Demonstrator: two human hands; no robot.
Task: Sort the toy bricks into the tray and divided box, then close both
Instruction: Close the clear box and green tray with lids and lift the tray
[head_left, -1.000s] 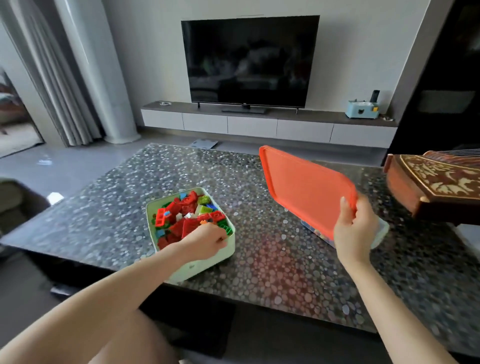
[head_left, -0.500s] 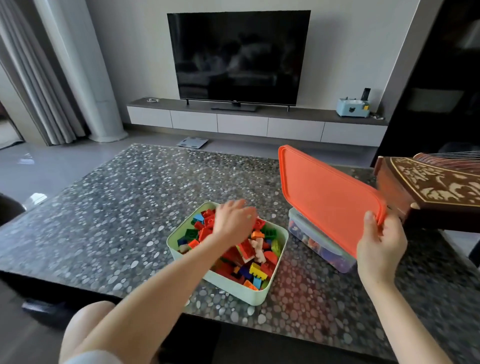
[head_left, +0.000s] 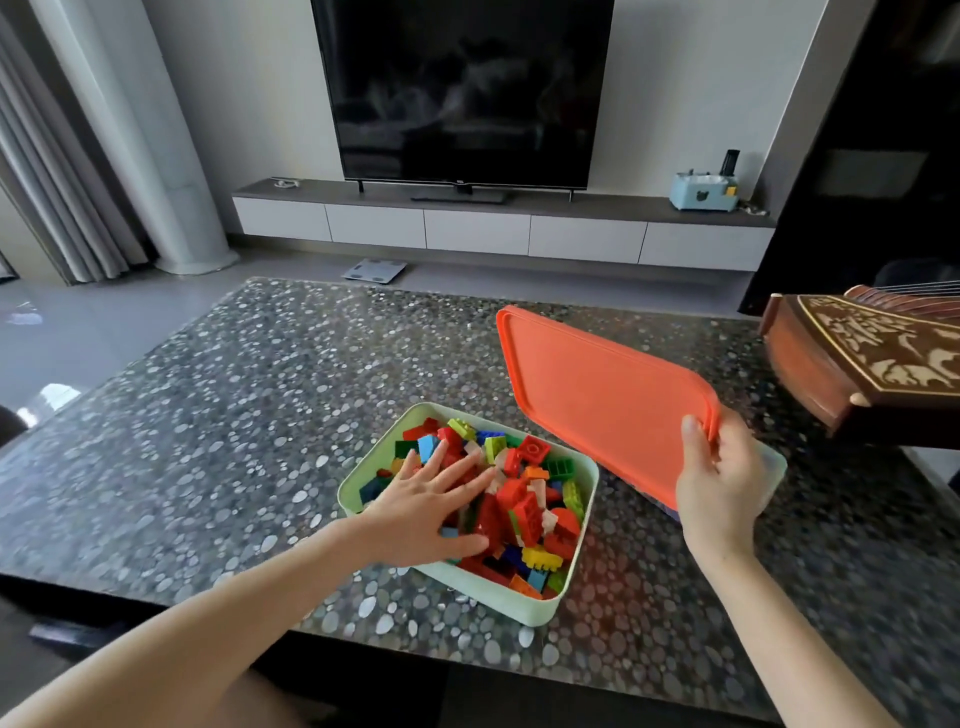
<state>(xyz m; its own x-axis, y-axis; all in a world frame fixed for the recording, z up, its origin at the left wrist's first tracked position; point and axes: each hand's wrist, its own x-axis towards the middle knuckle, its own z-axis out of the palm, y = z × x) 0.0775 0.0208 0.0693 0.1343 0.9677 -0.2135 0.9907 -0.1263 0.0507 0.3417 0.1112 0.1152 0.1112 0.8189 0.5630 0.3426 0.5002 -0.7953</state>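
Observation:
A pale green tray (head_left: 540, 605) near the table's front edge is heaped with toy bricks (head_left: 530, 499) in red, yellow, green and blue. My left hand (head_left: 423, 506) lies flat on the bricks at the tray's left side, fingers spread and straight. My right hand (head_left: 719, 478) grips the near right corner of an orange lid (head_left: 597, 395), which is tilted up over the clear divided box (head_left: 774, 467). The lid hides almost all of that box; only its right corner shows behind my hand.
The tray and box sit on a dark pebble-patterned table (head_left: 234, 415). A carved wooden stringed instrument (head_left: 862, 374) overhangs the table's right edge, close to the lid. Beyond the table are a TV (head_left: 462, 88) and a low cabinet.
My left hand has opened flat and spread over the bricks, lower and to the left in the tray. The orange lid has tipped down a little over the box, still in my right hand.

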